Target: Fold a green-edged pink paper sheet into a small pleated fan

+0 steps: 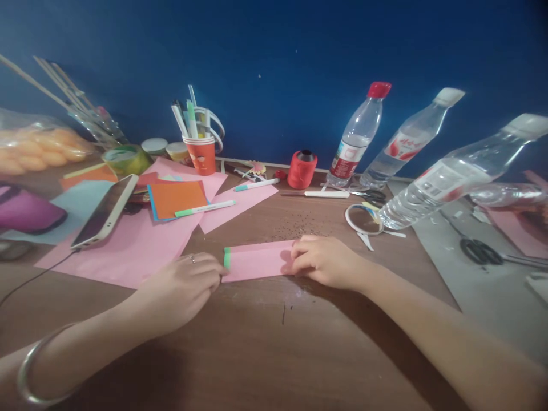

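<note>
A small folded pink paper strip (257,261) with a green left edge lies flat on the brown table (265,342). My left hand (184,285) curls over its left end, fingertips pressing beside the green edge. At the strip's right end, my right hand (327,261) presses down with bent fingers. A ring shows on the left hand and a silver bangle (38,365) on that wrist.
Pink sheets (141,245), an orange sheet (177,198), two pens, a phone (106,210) with its cable, an orange cup of pens (201,153), a red spool (302,169), three water bottles (357,137), tape ring (363,220) and scissors (483,251) crowd the back and sides.
</note>
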`<action>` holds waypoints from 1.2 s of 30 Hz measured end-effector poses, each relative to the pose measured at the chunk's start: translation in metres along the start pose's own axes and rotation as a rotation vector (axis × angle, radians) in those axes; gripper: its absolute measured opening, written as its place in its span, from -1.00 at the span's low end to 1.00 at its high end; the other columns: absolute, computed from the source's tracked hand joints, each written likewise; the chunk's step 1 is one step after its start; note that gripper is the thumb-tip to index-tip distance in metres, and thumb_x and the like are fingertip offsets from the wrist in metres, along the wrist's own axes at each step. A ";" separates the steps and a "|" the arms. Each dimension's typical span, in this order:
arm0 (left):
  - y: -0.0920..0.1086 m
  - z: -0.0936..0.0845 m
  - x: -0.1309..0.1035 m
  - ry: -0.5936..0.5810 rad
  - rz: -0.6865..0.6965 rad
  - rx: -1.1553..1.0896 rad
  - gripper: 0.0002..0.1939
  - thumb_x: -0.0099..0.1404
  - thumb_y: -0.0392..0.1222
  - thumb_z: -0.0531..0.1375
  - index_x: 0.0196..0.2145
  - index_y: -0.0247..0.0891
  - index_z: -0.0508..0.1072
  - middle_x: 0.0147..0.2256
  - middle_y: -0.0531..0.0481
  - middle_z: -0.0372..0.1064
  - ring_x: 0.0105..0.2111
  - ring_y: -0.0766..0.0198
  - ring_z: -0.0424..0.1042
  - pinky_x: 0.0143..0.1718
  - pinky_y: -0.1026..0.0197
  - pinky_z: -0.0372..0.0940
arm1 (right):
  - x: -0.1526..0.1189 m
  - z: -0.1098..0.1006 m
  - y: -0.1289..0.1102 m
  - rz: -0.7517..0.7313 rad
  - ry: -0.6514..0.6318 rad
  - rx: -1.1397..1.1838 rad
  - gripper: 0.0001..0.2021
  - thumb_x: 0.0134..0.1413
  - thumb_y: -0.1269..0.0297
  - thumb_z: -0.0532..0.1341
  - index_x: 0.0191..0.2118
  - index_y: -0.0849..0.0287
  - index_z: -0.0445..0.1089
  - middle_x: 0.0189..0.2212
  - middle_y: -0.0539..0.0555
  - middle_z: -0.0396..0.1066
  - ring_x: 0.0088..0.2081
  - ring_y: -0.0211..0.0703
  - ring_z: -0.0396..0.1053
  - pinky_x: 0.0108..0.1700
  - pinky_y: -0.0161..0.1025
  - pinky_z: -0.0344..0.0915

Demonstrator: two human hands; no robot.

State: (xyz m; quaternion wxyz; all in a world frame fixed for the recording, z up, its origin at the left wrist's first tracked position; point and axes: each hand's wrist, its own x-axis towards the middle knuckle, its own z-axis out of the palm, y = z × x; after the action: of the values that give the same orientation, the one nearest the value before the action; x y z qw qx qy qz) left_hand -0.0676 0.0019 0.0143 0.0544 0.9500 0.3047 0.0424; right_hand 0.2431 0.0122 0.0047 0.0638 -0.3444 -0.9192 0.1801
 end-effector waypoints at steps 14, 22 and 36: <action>0.041 0.021 0.066 -0.058 0.082 0.058 -0.64 0.16 -0.52 0.04 -0.15 -0.23 0.41 -0.28 -0.01 0.38 -0.26 0.20 0.37 -0.22 0.17 0.29 | 0.000 0.002 0.006 -0.002 0.044 0.060 -0.90 0.10 0.30 0.23 -0.37 0.09 0.50 -0.38 -0.02 0.42 -0.28 -0.23 0.27 -0.31 -0.33 0.11; 0.036 0.021 0.062 0.028 0.096 -0.055 -0.62 0.22 -0.53 -0.01 -0.15 -0.23 0.44 -0.27 -0.01 0.40 -0.22 0.26 0.38 -0.15 0.21 0.28 | -0.016 -0.022 0.017 0.156 -0.079 -0.002 -0.90 -0.05 0.42 0.30 -0.51 0.12 0.45 -0.49 -0.03 0.42 -0.33 -0.19 0.28 -0.34 -0.28 0.08; 0.035 0.023 0.063 0.057 0.105 -0.038 -0.62 0.21 -0.53 0.01 -0.16 -0.21 0.45 -0.24 -0.01 0.43 -0.21 0.25 0.39 -0.15 0.18 0.30 | -0.026 -0.038 0.028 0.292 -0.194 0.075 -0.87 -0.12 0.40 0.33 -0.53 0.17 0.36 -0.47 -0.02 0.40 -0.30 -0.19 0.30 -0.36 -0.33 0.11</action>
State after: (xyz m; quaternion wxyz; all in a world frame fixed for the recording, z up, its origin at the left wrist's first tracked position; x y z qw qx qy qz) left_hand 0.0059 0.0086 -0.0011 0.0615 0.9618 0.2550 0.0782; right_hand 0.2895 0.0255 0.0297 -0.0390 -0.4526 -0.8539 0.2539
